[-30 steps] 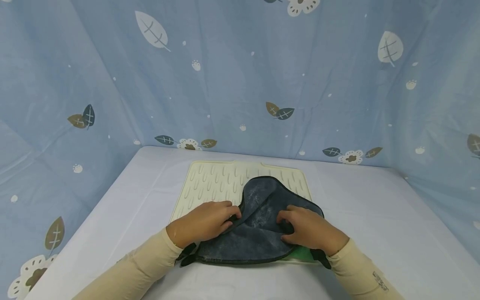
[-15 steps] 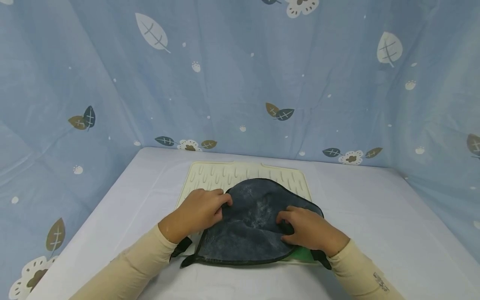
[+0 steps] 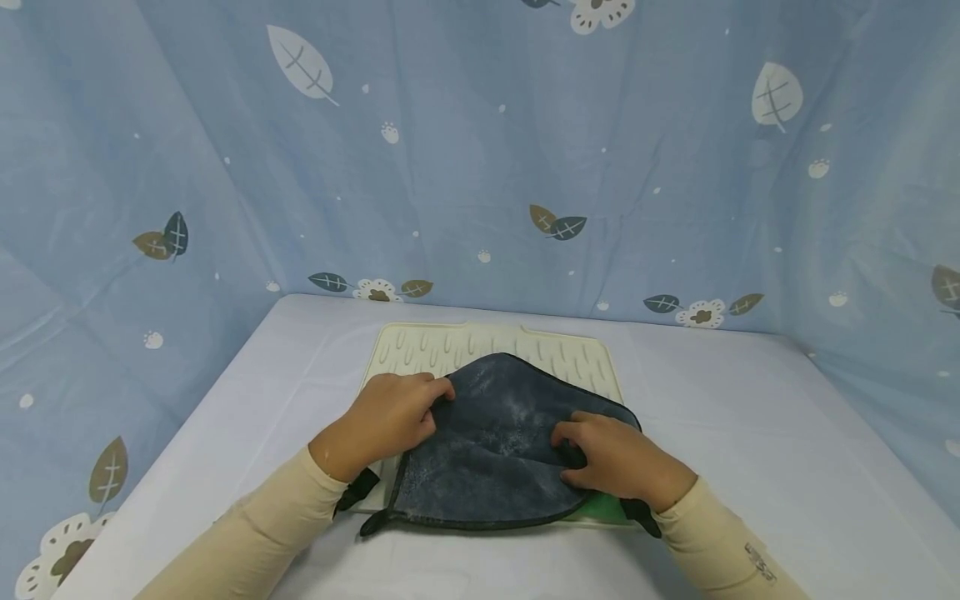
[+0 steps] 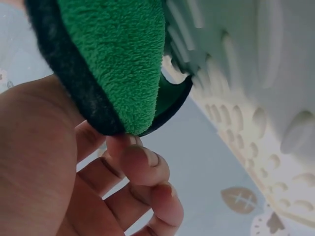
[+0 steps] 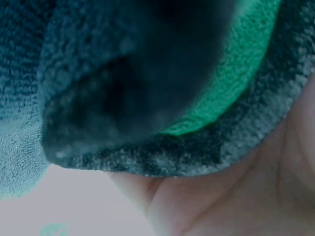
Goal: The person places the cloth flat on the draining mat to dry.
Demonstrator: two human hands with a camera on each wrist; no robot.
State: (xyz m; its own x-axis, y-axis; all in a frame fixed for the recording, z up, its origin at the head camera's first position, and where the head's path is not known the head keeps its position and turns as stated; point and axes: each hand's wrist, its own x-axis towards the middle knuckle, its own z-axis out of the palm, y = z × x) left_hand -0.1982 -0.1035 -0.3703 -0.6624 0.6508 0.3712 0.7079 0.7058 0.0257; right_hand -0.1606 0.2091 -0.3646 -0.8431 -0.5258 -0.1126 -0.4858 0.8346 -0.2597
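1. The left hand (image 3: 390, 412), left of centre in the frame, comes in from the lower left, its back turned up and its fingers bent. Thumb and index finger nearly close on the left edge of a double-sided terry cloth (image 3: 487, 467), pinching it.
2. The right hand (image 3: 611, 454), right of centre, reaches in from the lower right with thumb and index finger curved like a C, some gap between their tips. The fingers curl over the cloth's right part; how tightly they grip cannot be told.
3. The beige sleeves (image 3: 255, 525) run down to the lower corners of the frame.
4. The head view shows mostly the cloth's dark blue-grey face, with a little green at lower right. The left wrist view shows the green pile on its underside, a dark binding (image 4: 74, 83) and fingertips at its edge. In the right wrist view the binding folds against the palm; the fingertips are hidden.
5. The cloth lies at lower centre over a cream ribbed mat (image 3: 427, 346). Its long axis runs from the lower left, where a dark hanging loop (image 3: 375, 523) points outward, slightly up to the right; a rounded peak points to the top of the frame.
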